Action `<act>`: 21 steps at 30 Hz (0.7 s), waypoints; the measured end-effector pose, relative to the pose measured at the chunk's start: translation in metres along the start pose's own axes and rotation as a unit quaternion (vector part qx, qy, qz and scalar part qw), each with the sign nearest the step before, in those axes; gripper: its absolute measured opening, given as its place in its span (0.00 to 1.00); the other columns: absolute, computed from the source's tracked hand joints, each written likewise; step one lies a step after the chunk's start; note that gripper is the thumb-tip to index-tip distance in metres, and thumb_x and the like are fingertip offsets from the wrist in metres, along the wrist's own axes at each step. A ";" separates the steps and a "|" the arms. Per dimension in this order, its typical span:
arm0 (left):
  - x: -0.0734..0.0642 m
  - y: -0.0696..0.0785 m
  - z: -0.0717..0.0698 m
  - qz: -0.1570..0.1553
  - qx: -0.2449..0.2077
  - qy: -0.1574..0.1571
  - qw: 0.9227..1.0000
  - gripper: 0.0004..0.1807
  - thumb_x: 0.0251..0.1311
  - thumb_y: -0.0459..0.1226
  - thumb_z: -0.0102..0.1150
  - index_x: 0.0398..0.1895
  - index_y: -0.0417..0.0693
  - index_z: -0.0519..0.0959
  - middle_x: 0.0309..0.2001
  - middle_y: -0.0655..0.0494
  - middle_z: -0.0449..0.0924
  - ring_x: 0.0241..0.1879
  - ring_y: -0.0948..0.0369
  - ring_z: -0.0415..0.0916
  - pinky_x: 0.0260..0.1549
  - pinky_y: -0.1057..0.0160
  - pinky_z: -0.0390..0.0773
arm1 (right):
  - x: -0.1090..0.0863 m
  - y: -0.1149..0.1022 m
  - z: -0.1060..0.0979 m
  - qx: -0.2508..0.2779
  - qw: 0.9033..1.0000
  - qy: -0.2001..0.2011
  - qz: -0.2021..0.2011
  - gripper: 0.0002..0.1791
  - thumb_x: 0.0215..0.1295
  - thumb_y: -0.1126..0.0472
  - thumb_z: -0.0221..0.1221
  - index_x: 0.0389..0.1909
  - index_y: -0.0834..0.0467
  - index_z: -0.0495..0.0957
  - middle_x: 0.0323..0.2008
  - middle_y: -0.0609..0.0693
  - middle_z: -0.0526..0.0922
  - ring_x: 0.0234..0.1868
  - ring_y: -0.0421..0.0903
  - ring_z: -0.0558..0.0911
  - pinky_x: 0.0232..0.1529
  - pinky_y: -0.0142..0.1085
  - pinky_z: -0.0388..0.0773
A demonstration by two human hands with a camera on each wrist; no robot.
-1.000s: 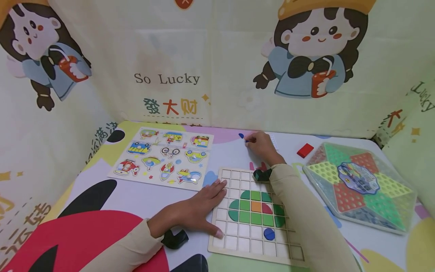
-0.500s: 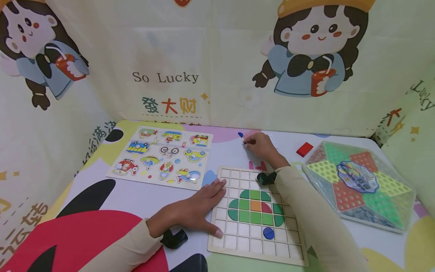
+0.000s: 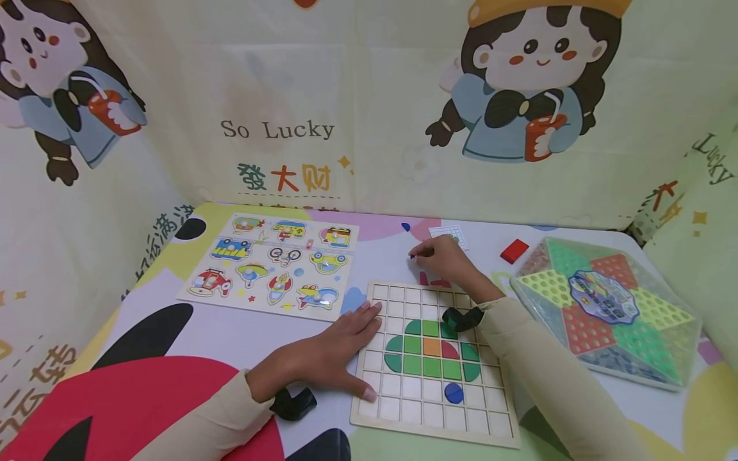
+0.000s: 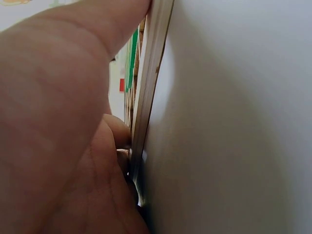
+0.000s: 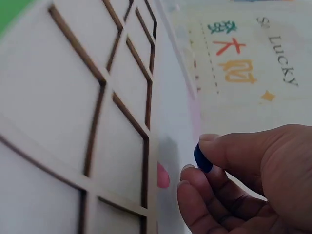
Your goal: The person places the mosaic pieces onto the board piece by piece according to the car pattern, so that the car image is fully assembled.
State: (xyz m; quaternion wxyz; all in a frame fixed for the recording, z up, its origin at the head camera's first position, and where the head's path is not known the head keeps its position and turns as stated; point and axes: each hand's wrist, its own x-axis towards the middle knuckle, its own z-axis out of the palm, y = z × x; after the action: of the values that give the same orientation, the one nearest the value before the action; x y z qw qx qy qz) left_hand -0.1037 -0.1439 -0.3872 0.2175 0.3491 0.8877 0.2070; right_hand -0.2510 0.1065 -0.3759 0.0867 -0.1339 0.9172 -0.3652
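A wooden grid board (image 3: 398, 408) lies before me, with green pieces (image 3: 412, 365), an orange square (image 3: 431, 346) and a red curved piece (image 3: 449, 350) set in its cells. Two blue half-rounds (image 3: 453, 393) make a disc in one lower cell. My left hand (image 3: 325, 360) rests along the board's left edge, thumb and fingers spread over the rim. Beyond the board's far edge, my right hand (image 3: 448, 261) pinches a small blue curved piece (image 5: 202, 158) between thumb and fingers, raised beside the grid in the right wrist view. Another blue piece (image 3: 406, 226) lies farther back on the table.
A vehicle peg puzzle (image 3: 271, 294) lies at the back left. On the right sits a boxed Chinese checkers set (image 3: 611, 307), with a red block (image 3: 514, 251) near it. A small printed card (image 3: 450, 233) is behind my right hand. Printed cloth (image 3: 380, 128) hangs behind the table.
My right hand has drawn back toward the board with the blue piece, uncovering more of the printed card. The left hand keeps its place on the board's edge.
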 end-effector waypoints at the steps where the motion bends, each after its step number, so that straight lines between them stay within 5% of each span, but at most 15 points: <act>1: 0.000 0.000 0.000 0.003 0.001 0.001 1.000 0.62 0.48 0.67 0.63 0.78 0.47 0.45 0.78 0.58 0.27 0.75 0.59 0.22 0.71 0.49 0.38 | -0.003 -0.001 0.000 0.008 1.000 -0.003 -0.001 0.09 0.65 0.67 0.61 0.43 0.61 0.86 0.41 0.54 0.85 0.41 0.49 0.78 0.42 0.38 0.78; 12: 0.001 -0.004 0.002 0.005 0.000 0.007 1.000 0.63 0.47 0.68 0.63 0.78 0.46 0.45 0.78 0.58 0.27 0.74 0.59 0.21 0.71 0.49 0.37 | -0.035 -0.021 0.013 0.117 0.984 -0.072 -0.114 0.10 0.65 0.67 0.62 0.45 0.63 0.85 0.41 0.50 0.86 0.42 0.45 0.81 0.42 0.36 0.79; 21: 0.001 -0.002 0.002 0.001 -0.003 0.004 1.000 0.63 0.47 0.68 0.63 0.78 0.46 0.45 0.78 0.59 0.27 0.74 0.59 0.21 0.71 0.48 0.37 | -0.062 -0.027 0.022 0.124 0.973 -0.142 -0.134 0.12 0.65 0.69 0.61 0.47 0.59 0.85 0.43 0.46 0.85 0.43 0.45 0.80 0.45 0.36 0.78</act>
State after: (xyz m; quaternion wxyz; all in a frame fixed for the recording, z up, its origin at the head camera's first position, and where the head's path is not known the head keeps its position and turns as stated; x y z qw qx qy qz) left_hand -0.1046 -0.1442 -0.3903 0.2143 0.3484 0.8878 0.2111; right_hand -0.1816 0.0930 -0.3694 0.1818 -0.2945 0.8167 -0.4618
